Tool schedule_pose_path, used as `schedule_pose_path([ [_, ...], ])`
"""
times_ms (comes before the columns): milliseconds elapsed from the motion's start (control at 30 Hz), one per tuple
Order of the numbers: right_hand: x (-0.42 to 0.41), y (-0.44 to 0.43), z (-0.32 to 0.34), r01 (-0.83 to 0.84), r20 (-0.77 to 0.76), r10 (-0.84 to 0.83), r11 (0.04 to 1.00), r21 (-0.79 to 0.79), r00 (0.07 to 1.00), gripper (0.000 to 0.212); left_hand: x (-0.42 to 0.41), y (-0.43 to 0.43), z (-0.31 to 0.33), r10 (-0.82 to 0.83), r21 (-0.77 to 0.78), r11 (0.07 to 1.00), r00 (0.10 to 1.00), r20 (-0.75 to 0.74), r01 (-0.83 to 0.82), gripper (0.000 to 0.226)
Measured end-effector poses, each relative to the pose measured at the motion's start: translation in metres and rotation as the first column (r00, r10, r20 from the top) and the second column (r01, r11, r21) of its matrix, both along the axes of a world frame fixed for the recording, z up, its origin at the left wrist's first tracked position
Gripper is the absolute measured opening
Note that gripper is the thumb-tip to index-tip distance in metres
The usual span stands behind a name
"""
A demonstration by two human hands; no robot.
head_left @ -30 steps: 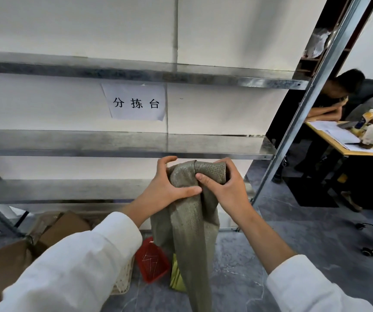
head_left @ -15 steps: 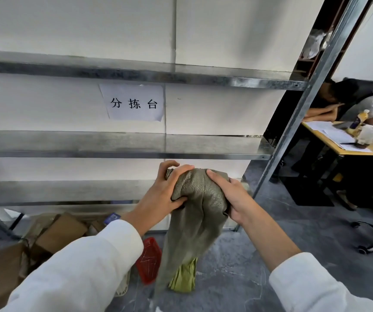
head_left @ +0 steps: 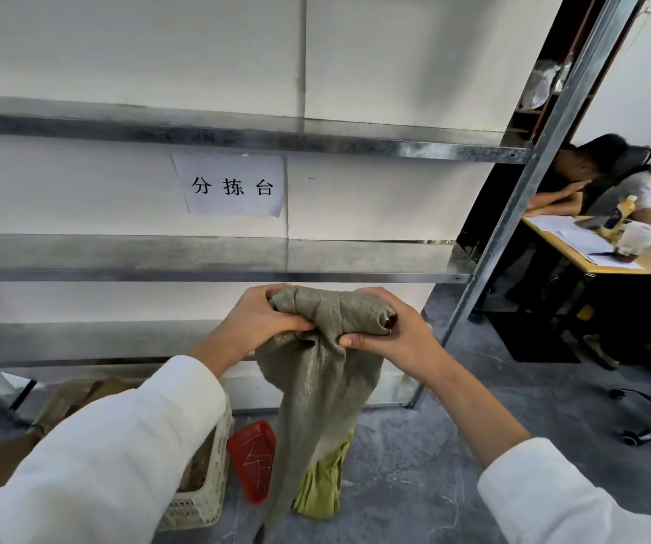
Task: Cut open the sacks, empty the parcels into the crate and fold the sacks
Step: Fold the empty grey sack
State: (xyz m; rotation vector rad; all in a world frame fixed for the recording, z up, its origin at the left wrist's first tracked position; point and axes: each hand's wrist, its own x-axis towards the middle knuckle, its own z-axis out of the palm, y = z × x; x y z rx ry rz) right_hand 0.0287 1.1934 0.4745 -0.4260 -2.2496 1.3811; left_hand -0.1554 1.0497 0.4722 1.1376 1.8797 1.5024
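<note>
A metal shelving rack (head_left: 206, 265) is filling most of the frame, its three bare shelves running from the left edge to a slanted upright post (head_left: 531, 190) right of centre. Grey marbled floor (head_left: 414, 477) is showing across the lower right.

Two white sleeves (head_left: 100, 465) are reaching in from the bottom corners. An olive woven sack (head_left: 323, 378) is hanging at lower centre, in the air in front of the lowest shelf. Its top is bunched into a horizontal roll and the rest is drooping towards the floor.

At the right edge, two people are sitting at a wooden desk (head_left: 645, 265) that is carrying papers.

At the lower left, a white lattice crate (head_left: 206, 500) is standing on the floor, partly hidden by the left sleeve, with brown parcels (head_left: 80, 390) lying around it.

The left hand (head_left: 253, 327) is gripping the left end of the roll, and the right hand (head_left: 398, 339) is gripping the right end with its thumb pressing underneath. The hands are sitting apart, with the roll spanning between them.

A yellow-green bundle (head_left: 323, 488) is lying on the floor behind the sack's tail. A red tray (head_left: 253, 461) is leaning beside the crate.

A paper sign (head_left: 233, 185) is sticking to the wall at centre. A yellow bottle (head_left: 618, 217) is standing on the desk.
</note>
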Motion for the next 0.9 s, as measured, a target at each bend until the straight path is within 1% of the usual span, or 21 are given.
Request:
schedule_pose_path([
  [33, 0.0, -0.001, 0.0, -0.001, -0.042, 0.0, 1.0, -0.025, 0.999, 0.052, -0.002, -0.003, 0.001, -0.05, -0.006, 0.999, 0.993, 0.104, 0.05, 0.033],
  [100, -0.001, -0.003, -0.001, 0.011, -0.129, -0.016, 0.999, -0.04, 0.992, 0.042, -0.002, -0.007, -0.001, -0.097, -0.014, 0.995, 0.973, 0.21, 0.103, 0.034],
  [167, -0.006, -0.006, -0.002, 0.052, -0.176, -0.061, 0.997, -0.054, 0.982, 0.037, 0.004, -0.008, -0.005, -0.077, 0.015, 0.997, 0.963, 0.257, 0.075, 0.041],
  [233, -0.009, -0.008, 0.0, 0.091, -0.17, -0.107, 0.991, -0.101, 0.98, 0.034, 0.012, -0.008, -0.007, -0.049, 0.097, 0.995, 0.924, 0.379, 0.013, 0.051],
  [267, -0.011, -0.008, 0.001, 0.1, -0.154, -0.116, 0.989, -0.109, 0.981, 0.033, 0.017, -0.007, -0.008, -0.042, 0.127, 0.992, 0.91, 0.413, -0.012, 0.058],
  [300, -0.012, -0.008, 0.002, 0.104, -0.133, -0.118, 0.989, -0.108, 0.984, 0.03, 0.021, -0.007, -0.007, -0.023, 0.14, 0.99, 0.927, 0.375, -0.032, 0.066],
  [367, -0.014, -0.009, 0.003, 0.127, -0.091, -0.138, 0.986, -0.111, 0.986, 0.023, 0.026, -0.005, -0.008, 0.009, 0.098, 0.995, 0.992, 0.124, -0.021, 0.091],
  [400, -0.014, -0.01, 0.004, 0.152, -0.077, -0.163, 0.98, -0.13, 0.984, 0.019, 0.028, -0.004, -0.011, 0.002, 0.08, 0.997, 1.0, -0.01, -0.001, 0.101],
  [433, -0.015, -0.012, 0.007, 0.181, -0.06, -0.193, 0.969, -0.168, 0.979, 0.015, 0.029, -0.002, -0.013, -0.009, 0.078, 0.997, 0.993, -0.116, 0.018, 0.107],
  [467, -0.016, -0.012, 0.007, 0.205, -0.046, -0.22, 0.955, -0.216, 0.974, 0.016, 0.029, -0.002, -0.016, -0.01, 0.088, 0.996, 0.982, -0.187, 0.027, 0.108],
  [533, -0.017, -0.014, 0.01, 0.223, -0.002, -0.239, 0.908, -0.355, 0.971, 0.023, 0.027, -0.002, -0.018, 0.01, 0.104, 0.994, 0.966, -0.26, 0.017, 0.105],
  [633, -0.019, -0.017, 0.012, 0.169, 0.045, -0.179, 0.777, -0.606, 0.983, 0.027, 0.025, -0.003, -0.017, 0.036, 0.086, 0.996, 0.931, -0.364, -0.005, 0.098],
  [700, -0.019, -0.017, 0.01, 0.177, 0.105, -0.144, 0.729, -0.661, 0.984, 0.03, 0.025, -0.003, -0.016, 0.06, 0.078, 0.997, 0.903, -0.426, -0.029, 0.085],
  [767, -0.018, -0.016, 0.007, 0.187, 0.18, -0.096, 0.778, -0.6, 0.979, 0.039, 0.022, -0.004, -0.014, 0.081, 0.088, 0.995, 0.908, -0.41, -0.048, 0.066],
  [833, -0.015, -0.012, 0.001, 0.162, 0.225, -0.057, 0.86, -0.484, 0.973, 0.058, 0.017, -0.005, -0.013, 0.074, 0.074, 0.996, 0.927, -0.368, -0.05, 0.054],
  [900, -0.008, -0.007, 0.001, 0.098, 0.184, -0.037, 0.936, -0.337, 0.982, 0.073, 0.014, -0.003, -0.012, 0.065, 0.038, 0.998, 0.946, -0.317, -0.055, 0.049],
])
